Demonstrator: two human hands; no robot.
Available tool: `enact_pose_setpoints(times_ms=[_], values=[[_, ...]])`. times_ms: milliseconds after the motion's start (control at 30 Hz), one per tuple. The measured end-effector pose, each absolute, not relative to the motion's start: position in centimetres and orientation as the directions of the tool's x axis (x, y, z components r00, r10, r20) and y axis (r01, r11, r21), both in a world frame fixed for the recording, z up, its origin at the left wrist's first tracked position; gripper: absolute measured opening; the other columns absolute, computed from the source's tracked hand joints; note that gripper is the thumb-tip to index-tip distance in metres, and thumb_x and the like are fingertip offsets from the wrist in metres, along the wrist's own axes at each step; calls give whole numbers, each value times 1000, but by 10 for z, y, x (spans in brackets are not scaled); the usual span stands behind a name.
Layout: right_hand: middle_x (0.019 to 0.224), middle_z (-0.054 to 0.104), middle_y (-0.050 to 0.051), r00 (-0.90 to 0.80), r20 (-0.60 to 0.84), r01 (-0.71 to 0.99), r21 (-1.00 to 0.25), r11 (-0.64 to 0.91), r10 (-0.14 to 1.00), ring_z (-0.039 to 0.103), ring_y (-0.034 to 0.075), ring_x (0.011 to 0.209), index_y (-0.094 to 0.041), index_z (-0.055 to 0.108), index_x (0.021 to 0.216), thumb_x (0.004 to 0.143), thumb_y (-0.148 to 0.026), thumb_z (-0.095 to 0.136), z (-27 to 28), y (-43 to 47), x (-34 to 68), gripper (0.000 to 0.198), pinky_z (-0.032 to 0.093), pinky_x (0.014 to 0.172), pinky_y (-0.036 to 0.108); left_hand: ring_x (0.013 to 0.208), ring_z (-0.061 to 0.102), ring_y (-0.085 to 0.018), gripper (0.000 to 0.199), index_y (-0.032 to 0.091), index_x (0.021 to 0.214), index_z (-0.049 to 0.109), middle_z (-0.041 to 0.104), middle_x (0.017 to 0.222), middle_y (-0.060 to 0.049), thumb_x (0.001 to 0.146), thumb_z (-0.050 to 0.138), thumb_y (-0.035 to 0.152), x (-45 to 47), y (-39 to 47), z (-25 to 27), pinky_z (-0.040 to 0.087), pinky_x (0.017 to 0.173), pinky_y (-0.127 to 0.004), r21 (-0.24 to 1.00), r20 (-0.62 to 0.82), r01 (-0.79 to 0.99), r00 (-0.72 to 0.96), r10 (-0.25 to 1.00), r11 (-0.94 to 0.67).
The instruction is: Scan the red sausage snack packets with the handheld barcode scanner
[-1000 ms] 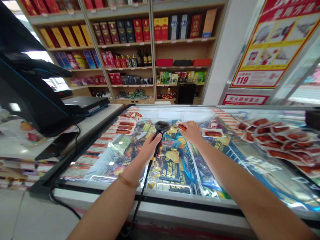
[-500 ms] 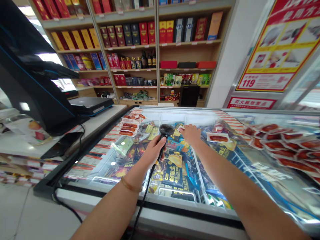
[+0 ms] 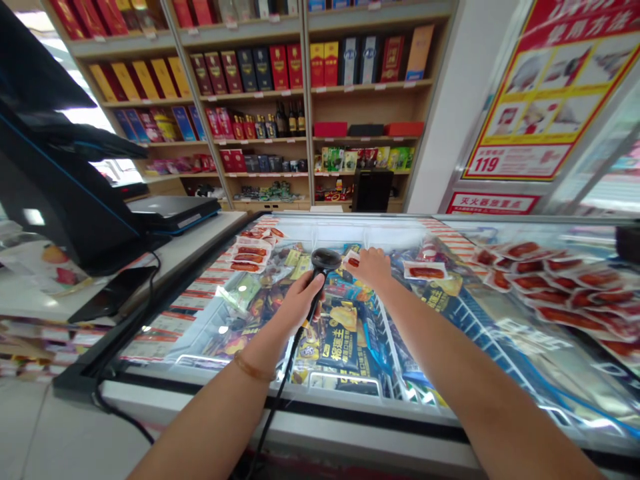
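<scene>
At the glass-topped freezer, beside a counter with a black scale, both of the person's hands were occupied. Left hand: fingers wrapped round the handle of a black hand scanner, thumb uppermost, the cable hanging past the freezer's near edge. Right hand: fingertips pinched on a small sausage pack, held over the middle of the glass, its end poking out just beside the scanner's head. Could not tell whether the two touched; part of the pack was hidden by the hand.

State of the work, as judged from the layout: one pack in hand, mid-step, the rest spread over the glass. To the left, a small group of packs, three in a neat column, others bunched behind. To the right, a much larger overlapping pile. Between pile and right hand, a single pack lay by itself, no hand on it. If both groups belonged to one job, it looked partway through, with most packs on the right; nothing visible marked any as finished. Bagged goods sat in baskets under the glass, apart from the handling.
</scene>
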State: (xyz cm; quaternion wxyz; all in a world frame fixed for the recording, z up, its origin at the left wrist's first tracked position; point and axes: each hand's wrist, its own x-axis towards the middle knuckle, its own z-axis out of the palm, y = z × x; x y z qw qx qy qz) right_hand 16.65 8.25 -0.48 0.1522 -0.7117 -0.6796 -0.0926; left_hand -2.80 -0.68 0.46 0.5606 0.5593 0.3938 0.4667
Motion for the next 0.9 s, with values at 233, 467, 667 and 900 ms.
enact_pose_setpoints(times_ms=[233,467,667,900], values=[[94,71,15,-50,307,998,-10,56,950,67,26,92,-13,50,117,94,-21,42,9,73,149,25,41,84,38,34,47,-8,47,21,90,49,53,60,6,74,62,62,-28,-7,5,35,31,-21,995,83,-77,256,963,-66],[109,69,11,-121,271,988,-56,141,955,65,24,102,-20,54,111,95,-24,40,9,76,161,22,44,80,32,34,47,-8,47,20,88,51,54,61,5,73,64,62,-29,-8,7,35,31,-21,995,76,-78,244,967,-59],[104,70,10,-86,339,980,-140,140,937,65,26,99,-20,54,110,92,-51,46,18,72,164,37,43,82,33,35,46,-8,48,20,93,52,55,61,5,72,66,60,-27,-13,11,34,31,-20,993,64,-112,219,974,-40],[101,71,10,-80,367,981,-137,139,927,65,26,95,-21,54,108,88,-53,52,19,70,162,38,43,78,32,34,46,-7,46,19,93,52,55,61,5,73,66,59,-27,-16,13,34,32,-19,990,70,-131,200,977,-45]])
